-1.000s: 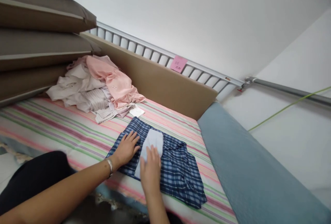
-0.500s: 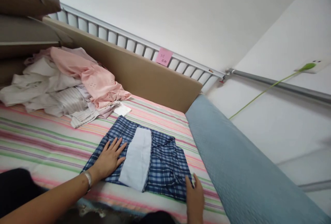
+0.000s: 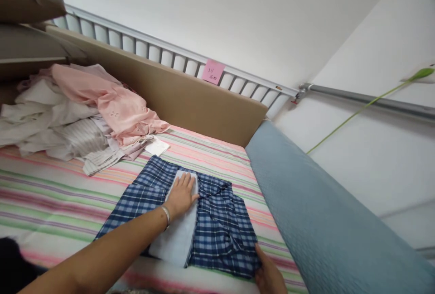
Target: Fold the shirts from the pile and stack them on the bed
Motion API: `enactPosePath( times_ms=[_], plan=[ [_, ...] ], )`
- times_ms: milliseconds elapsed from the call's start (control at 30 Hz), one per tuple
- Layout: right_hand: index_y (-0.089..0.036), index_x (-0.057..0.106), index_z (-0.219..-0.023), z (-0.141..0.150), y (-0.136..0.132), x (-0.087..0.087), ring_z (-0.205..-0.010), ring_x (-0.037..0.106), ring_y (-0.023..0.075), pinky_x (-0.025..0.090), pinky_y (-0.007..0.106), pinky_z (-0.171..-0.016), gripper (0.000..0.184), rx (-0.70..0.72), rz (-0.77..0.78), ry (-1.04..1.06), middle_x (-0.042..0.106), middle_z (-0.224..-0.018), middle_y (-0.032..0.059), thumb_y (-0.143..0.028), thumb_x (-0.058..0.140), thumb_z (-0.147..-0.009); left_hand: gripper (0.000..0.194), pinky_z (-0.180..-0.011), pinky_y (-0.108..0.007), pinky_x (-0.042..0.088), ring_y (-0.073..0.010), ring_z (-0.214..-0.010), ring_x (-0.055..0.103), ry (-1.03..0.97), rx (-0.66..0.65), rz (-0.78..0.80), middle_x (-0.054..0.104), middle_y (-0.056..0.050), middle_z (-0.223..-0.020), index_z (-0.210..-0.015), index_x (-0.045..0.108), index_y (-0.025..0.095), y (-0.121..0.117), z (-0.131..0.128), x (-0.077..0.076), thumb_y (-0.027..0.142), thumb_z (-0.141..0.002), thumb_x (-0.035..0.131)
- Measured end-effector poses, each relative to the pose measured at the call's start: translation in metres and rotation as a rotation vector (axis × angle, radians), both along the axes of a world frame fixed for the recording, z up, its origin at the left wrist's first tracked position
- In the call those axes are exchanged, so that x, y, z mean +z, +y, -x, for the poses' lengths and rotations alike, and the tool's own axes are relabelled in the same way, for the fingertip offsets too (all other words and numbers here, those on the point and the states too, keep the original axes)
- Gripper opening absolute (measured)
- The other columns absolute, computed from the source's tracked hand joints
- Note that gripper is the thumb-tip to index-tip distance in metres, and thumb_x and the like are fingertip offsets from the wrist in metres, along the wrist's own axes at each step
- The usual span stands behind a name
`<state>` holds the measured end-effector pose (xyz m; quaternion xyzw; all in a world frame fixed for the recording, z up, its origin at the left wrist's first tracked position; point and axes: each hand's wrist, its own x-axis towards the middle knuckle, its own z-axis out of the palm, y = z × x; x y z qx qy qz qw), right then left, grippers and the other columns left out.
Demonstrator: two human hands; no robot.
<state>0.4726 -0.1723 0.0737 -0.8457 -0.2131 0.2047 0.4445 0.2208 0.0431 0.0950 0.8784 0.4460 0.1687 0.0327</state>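
Blue plaid cloth (image 3: 219,226) sits under left hand (image 3: 181,198), fingers extended flat on white panel (image 3: 178,242); right hand (image 3: 270,272) fingers at cloth's edge, can't tell if pinching. Risk: uneven right-hand tug could skew panel, bunch cloth.

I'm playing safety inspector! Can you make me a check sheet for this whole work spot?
Surface: striped sheet.
Things: blue plaid cloth, pale panel lying across it.
Clutter: heaped pink cloth and white cloth; small white square beside them.
Hands: left hand flat on the panel; right hand at the plaid cloth's edge, grip unclear.
Cables: green cord near the wall.
Surroundings: radiator, pink note, brown cushions.
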Motion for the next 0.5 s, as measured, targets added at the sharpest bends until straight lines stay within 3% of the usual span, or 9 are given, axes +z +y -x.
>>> enactPosePath(
  times_ms=[67,133,300,400,500],
  plan=[
    [-0.021,0.07,-0.092,0.005,0.002,0.006,-0.09,0.066,0.0284,0.053,0.039,-0.074,0.046,0.014,-0.104,0.41,0.072,-0.093,0.0092,-0.055,0.064,-0.061,0.064,-0.109,-0.052,0.025,-0.0342,-0.137,0.025,0.038,-0.007,0.044,0.03,-0.019,-0.148,-0.138,0.04,0.01,0.003,-0.009,-0.009,0.051,-0.089,0.039],
    [-0.017,0.067,-0.099,0.011,0.006,0.014,-0.094,0.065,0.0287,0.052,0.04,-0.078,0.059,0.001,-0.206,0.694,0.072,-0.094,0.0094,-0.049,0.078,-0.05,0.066,-0.109,-0.054,0.022,-0.0349,-0.138,0.021,0.065,-0.002,0.069,0.027,-0.02,-0.149,-0.139,0.04,0.01,0.002,-0.013,-0.015,0.054,-0.089,0.036],
    [-0.017,0.066,-0.103,0.027,0.014,0.031,-0.097,0.065,0.0272,0.053,0.039,-0.081,0.06,-0.067,-0.318,0.772,0.072,-0.095,0.0071,-0.037,0.082,-0.049,0.065,-0.11,-0.053,0.023,-0.0331,-0.14,0.019,-0.035,-0.028,0.12,0.024,-0.016,-0.151,-0.142,0.034,0.012,0.004,-0.015,-0.01,0.051,-0.09,0.036],
    [-0.017,0.065,-0.107,0.036,0.022,0.043,-0.096,0.065,0.0276,0.054,0.04,-0.079,0.062,-0.055,-0.386,0.776,0.072,-0.096,0.007,-0.038,0.081,-0.051,0.06,-0.11,-0.047,0.027,-0.0285,-0.14,0.021,-0.205,-0.095,0.199,0.027,-0.015,-0.15,-0.141,0.035,0.011,0.01,-0.018,-0.002,0.046,-0.092,0.035],
    [-0.017,0.064,-0.107,0.052,0.042,0.067,-0.092,0.066,0.0255,0.055,0.037,-0.076,0.061,0.002,-0.45,0.727,0.071,-0.096,0.0066,-0.037,0.08,-0.052,0.059,-0.112,-0.046,0.024,-0.0266,-0.14,0.022,-0.445,-0.121,0.343,0.032,-0.017,-0.147,-0.137,0.04,0.008,0.013,-0.022,0.007,0.046,-0.091,0.034]
  ],
)
